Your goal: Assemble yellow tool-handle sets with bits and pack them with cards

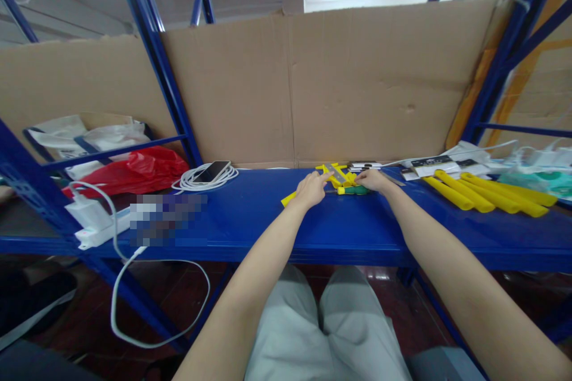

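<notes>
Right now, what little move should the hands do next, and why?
Perhaps the left hand should steady the yellow pieces, because it reaches their left end, the right hand is at their right end, and the green-handled tool lies just in front.

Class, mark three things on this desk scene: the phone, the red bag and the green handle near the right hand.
Phone (pixel 213 171): head view, middle of its dark screen.
Red bag (pixel 139 171): head view, its crumpled side.
Green handle (pixel 358 190): head view, mid-grip.
</notes>
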Motion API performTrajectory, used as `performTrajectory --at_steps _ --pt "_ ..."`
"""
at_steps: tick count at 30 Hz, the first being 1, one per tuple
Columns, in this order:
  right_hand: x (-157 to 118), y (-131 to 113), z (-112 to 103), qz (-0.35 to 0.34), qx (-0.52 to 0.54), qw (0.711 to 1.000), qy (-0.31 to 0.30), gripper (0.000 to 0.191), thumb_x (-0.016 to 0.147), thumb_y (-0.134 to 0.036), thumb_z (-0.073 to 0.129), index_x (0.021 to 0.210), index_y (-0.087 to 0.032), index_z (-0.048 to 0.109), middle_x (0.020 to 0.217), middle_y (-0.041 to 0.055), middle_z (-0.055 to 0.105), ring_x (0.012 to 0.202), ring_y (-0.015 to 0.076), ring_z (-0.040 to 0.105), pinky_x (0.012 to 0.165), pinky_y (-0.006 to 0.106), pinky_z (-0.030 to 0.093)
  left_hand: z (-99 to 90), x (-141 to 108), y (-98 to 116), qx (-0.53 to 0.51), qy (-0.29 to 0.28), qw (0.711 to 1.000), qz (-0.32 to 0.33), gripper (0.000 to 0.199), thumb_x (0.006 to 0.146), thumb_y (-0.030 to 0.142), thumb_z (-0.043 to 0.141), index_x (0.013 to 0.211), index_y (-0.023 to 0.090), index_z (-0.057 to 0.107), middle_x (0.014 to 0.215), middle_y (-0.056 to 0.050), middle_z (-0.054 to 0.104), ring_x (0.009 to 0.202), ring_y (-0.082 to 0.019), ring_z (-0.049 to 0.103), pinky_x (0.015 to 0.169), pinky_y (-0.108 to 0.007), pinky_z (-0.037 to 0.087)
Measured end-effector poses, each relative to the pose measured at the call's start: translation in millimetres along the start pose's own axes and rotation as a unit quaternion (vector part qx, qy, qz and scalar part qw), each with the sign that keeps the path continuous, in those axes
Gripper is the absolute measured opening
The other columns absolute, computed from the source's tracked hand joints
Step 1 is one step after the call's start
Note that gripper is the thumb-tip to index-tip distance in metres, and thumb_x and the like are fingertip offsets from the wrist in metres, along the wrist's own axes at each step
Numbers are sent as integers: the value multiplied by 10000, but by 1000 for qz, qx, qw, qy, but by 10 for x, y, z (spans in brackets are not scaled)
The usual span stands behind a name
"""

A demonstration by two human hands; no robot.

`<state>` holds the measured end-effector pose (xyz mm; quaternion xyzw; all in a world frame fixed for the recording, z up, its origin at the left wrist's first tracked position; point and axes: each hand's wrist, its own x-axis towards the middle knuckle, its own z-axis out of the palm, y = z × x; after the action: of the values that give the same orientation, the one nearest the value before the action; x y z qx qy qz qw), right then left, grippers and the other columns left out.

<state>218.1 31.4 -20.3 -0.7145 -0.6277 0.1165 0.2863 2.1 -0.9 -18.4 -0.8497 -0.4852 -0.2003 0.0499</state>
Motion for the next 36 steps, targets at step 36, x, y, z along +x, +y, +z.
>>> performTrajectory --at_steps 36 --pt "-6 11 -38 43 -227 973 6 353 829 -160 536 1144 -48 650 1150 258 642 1104 300 617 847 328 494 31 -6 -12 5 -25 1000 15 456 922 211 435 1358 325 509 1124 -70 607 1065 -222 593 916 -311 455"
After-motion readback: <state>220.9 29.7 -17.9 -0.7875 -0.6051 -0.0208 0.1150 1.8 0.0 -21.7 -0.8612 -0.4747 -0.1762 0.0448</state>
